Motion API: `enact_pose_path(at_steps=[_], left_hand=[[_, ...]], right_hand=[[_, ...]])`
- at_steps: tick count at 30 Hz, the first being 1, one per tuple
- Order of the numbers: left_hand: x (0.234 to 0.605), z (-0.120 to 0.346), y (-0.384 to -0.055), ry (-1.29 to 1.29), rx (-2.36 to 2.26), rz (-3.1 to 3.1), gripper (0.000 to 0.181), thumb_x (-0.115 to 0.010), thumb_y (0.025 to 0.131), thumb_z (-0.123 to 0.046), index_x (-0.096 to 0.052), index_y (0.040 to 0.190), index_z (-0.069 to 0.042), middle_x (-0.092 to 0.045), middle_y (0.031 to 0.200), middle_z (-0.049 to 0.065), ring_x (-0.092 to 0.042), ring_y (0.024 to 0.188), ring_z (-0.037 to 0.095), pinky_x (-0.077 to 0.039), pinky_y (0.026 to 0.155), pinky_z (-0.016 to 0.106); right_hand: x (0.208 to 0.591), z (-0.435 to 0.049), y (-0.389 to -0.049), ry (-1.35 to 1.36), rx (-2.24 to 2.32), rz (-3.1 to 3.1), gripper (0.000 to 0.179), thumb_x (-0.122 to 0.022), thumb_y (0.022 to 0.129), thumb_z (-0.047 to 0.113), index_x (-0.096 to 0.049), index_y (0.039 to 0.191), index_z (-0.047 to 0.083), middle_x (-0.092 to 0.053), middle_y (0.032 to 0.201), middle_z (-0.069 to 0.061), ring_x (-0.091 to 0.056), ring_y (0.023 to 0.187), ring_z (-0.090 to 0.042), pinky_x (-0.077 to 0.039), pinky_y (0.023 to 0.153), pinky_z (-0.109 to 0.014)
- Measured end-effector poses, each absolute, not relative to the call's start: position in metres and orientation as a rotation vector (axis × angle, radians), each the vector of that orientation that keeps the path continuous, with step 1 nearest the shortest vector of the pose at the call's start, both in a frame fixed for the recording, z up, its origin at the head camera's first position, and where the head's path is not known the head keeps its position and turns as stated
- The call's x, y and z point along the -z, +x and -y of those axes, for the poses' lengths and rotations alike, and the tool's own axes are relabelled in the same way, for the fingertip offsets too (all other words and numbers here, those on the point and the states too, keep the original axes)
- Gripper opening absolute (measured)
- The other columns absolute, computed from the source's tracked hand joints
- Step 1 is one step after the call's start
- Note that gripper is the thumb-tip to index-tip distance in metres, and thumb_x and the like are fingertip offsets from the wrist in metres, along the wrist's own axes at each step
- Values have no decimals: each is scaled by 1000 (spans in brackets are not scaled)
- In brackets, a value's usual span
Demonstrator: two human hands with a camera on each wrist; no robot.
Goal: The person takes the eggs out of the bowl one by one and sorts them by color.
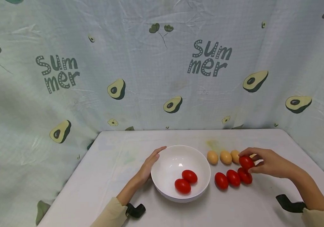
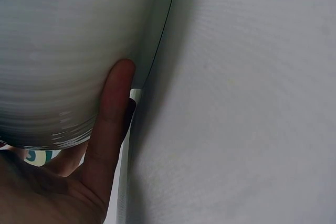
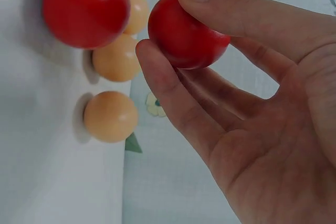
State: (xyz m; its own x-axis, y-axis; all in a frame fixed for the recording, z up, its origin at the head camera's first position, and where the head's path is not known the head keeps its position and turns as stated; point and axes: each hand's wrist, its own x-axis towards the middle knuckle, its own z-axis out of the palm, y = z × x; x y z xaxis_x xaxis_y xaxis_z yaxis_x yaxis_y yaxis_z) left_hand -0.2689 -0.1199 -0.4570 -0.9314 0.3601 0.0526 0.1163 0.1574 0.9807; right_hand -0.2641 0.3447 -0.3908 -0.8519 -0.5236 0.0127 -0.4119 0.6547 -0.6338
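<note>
A white bowl [image 1: 162, 176] stands in the middle of the table with two red eggs [image 1: 183, 186] inside. Against its left side rests my left hand [image 1: 146, 168], fingers extended along the outer wall; the left wrist view has one straight finger [image 2: 113, 108] touching the bowl [image 2: 58, 51]. My right hand [image 1: 273, 164] pinches a red egg [image 1: 246, 162] between thumb and fingertips, and the right wrist view shows this egg [image 3: 181, 32] held off the table. Under and left of it lie three red eggs [image 1: 233, 178] in a row.
Behind the red eggs runs a row of light brown eggs [image 1: 225, 157], partly covered by my right hand. A patterned cloth [image 1: 139, 63] hangs beyond the white table's [image 1: 116, 151] far edge. Dark wrist mounts [image 1: 136, 210] stick out below both wrists.
</note>
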Motion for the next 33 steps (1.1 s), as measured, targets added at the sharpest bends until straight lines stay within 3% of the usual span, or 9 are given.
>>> enact_pose_path(at_steps=[15, 22, 33], left_hand=[[457, 120, -270, 462, -1890, -2233, 51, -23, 113, -35, -34, 162, -23, -34, 168, 4, -45, 147, 30, -43, 108, 22], [459, 119, -271, 490, -1877, -2245, 53, -23, 113, -36, -33, 162, -19, -31, 170, 6, -39, 151, 31, -34, 124, 45], [460, 119, -270, 470, -1875, -2241, 51, -24, 113, -36, -34, 162, -23, -32, 169, 3, -41, 150, 28, -36, 120, 38]], right_hand=[[406, -372, -268, -711, 919, -2668, 48, -80, 85, 10, -62, 129, 6, -64, 126, -22, -65, 106, -28, -58, 76, -20], [413, -379, -271, -653, 870, -2649, 49, -81, 83, 9, -62, 127, 6, -66, 122, -15, -62, 109, -28, -58, 78, -21], [417, -382, -273, -540, 841, -2595, 50, -83, 81, 10, -63, 126, 5, -65, 121, -14, -60, 108, -26, -60, 79, -31]])
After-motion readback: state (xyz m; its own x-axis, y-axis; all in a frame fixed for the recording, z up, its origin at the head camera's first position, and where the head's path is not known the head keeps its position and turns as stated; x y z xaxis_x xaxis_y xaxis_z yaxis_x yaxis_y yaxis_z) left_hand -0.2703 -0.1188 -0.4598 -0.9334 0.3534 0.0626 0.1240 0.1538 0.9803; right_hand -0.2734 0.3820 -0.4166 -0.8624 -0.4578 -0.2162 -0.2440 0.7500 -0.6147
